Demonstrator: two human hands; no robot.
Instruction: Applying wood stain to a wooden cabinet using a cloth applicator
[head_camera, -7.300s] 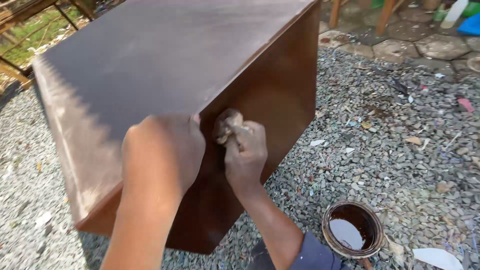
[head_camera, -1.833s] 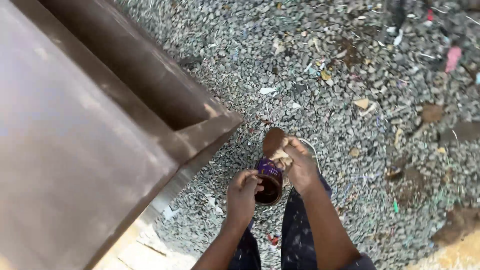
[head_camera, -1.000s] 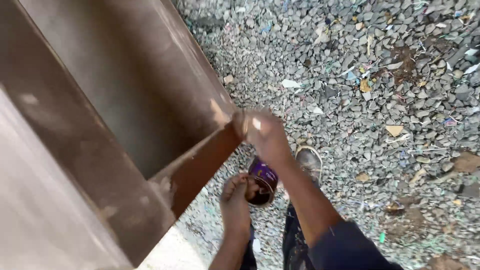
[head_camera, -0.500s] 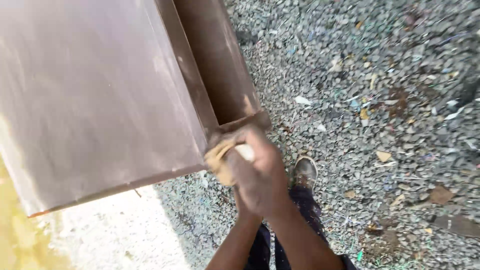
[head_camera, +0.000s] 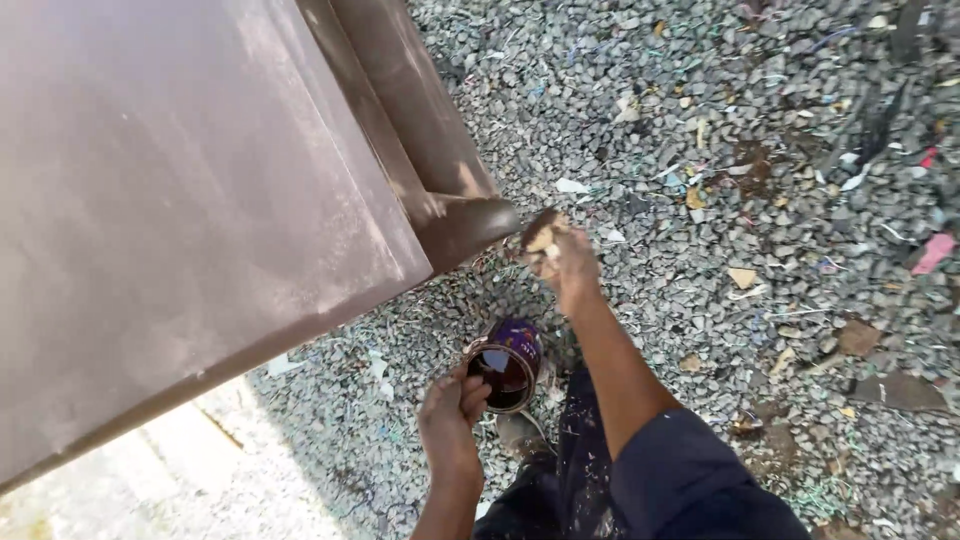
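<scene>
You're mid-staining: your right hand is closed around a stained rag just off the brown cabinet corner, your left hand grips the open tin below it, so next comes pressing the rag onto that corner edge.

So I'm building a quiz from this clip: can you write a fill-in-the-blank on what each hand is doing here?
1. The left hand grips a small open ____ of dark brown liquid.
2. The right hand clutches a stained ____.
3. The brown cabinet stands on loose ____.

Missing words: can; rag; gravel.
</scene>
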